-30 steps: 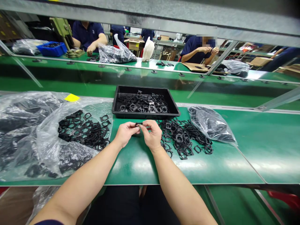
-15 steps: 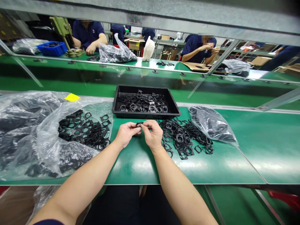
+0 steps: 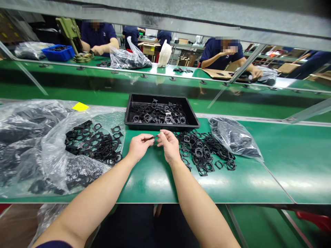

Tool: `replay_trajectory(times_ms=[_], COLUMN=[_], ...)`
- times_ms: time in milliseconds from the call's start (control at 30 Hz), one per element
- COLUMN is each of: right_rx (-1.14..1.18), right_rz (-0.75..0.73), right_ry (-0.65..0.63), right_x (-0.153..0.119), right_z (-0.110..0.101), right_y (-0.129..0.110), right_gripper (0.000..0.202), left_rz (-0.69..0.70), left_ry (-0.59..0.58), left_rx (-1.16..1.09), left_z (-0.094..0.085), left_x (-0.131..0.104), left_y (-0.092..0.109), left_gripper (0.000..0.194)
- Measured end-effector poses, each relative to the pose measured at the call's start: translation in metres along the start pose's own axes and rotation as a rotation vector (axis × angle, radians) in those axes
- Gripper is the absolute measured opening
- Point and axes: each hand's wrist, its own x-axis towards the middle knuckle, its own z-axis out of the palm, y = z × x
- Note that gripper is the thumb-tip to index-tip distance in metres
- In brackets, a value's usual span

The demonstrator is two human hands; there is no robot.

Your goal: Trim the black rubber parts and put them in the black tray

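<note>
Between my hands, just in front of the black tray (image 3: 162, 126), is a small thin black plastic part (image 3: 153, 137), seen nearly edge-on. My left hand (image 3: 139, 146) pinches one end of it between thumb and fingers. The thumb and fingertips of my right hand (image 3: 169, 146) close on its other end. The tray holds many loose black ring-shaped parts. To the right of my right hand lies a pile of black ring frames (image 3: 199, 151). On the left, similar black parts (image 3: 94, 143) spill from the mouth of a clear plastic bag (image 3: 51, 137).
A second clear bag (image 3: 235, 139) of black parts lies right of the pile. A yellow note (image 3: 80, 106) sits on the left bag. Across a clear partition, co-workers (image 3: 99, 38) sit at a green bench with a blue bin (image 3: 58, 53). A metal beam (image 3: 165, 20) crosses overhead.
My right fingers have shifted slightly on the black part and spread a little, showing more of it. Across the bench, the right co-worker's arm has reached out toward the bag beside them.
</note>
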Motion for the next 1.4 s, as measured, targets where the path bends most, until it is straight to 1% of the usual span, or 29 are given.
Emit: replay_trajectory(times_ms=[67,100,133,200,267,333,400,467,567,633,767,933,1133,1300,1400], right_rx=[-0.016,-0.021,-0.021,-0.004,0.011,0.005,-0.015,-0.029,-0.046,-0.069,-0.114,-0.162,-0.237,-0.22,-0.245], right_rz=[0.091,0.135,0.169,0.199,0.184,0.153,0.123,0.11,0.115,0.148,0.218,0.162,0.174,0.179,0.24], right_ry=[-0.042,-0.079,-0.107,-0.118,-0.072,-0.034,-0.033,-0.047,-0.051,-0.065,-0.124,-0.16,-0.274,-0.238,-0.218], right_x=[0.0,-0.001,-0.001,-0.001,0.001,0.002,0.003,0.004,0.005,0.005,0.006,0.006,0.007,0.007,0.01], right_z=[0.0,0.0,0.0,-0.001,-0.002,-0.003,-0.003,-0.004,-0.005,-0.007,-0.011,-0.013,-0.017,-0.019,-0.016], right_y=[-0.001,-0.002,-0.002,-0.003,-0.002,-0.001,0.001,0.002,0.002,0.002,0.002,0.003,0.003,0.003,-0.003], right_gripper=[0.036,0.036,0.036,0.035,0.035,0.037,0.04,0.041,0.041,0.039,0.033,0.031,0.031,0.033,0.035], left_rz=[0.154,0.214,0.252,0.275,0.227,0.108,-0.028,-0.121,-0.213,-0.226,-0.205,-0.27,-0.218,-0.222,-0.232], left_ry=[0.085,0.103,0.103,0.082,0.052,0.047,0.074,0.104,0.076,0.062,0.073,0.017,0.019,0.025,0.039], left_rx=[0.188,0.266,0.316,0.303,0.165,-0.021,-0.154,-0.222,-0.253,-0.243,-0.222,-0.206,-0.153,-0.144,-0.154], left_z=[-0.003,-0.004,-0.005,-0.006,-0.004,-0.002,-0.001,-0.001,-0.004,-0.005,-0.006,-0.007,-0.008,-0.006,-0.005], left_x=[0.001,0.001,0.0,-0.001,-0.001,0.0,0.002,0.004,0.005,0.005,0.006,0.006,0.007,0.007,0.008], left_y=[-0.003,-0.004,-0.005,-0.005,-0.003,0.0,0.004,0.008,0.011,0.01,0.007,0.007,0.003,0.001,0.002], left_gripper=[0.014,0.011,0.011,0.015,0.019,0.025,0.033,0.039,0.045,0.044,0.039,0.04,0.036,0.035,0.039])
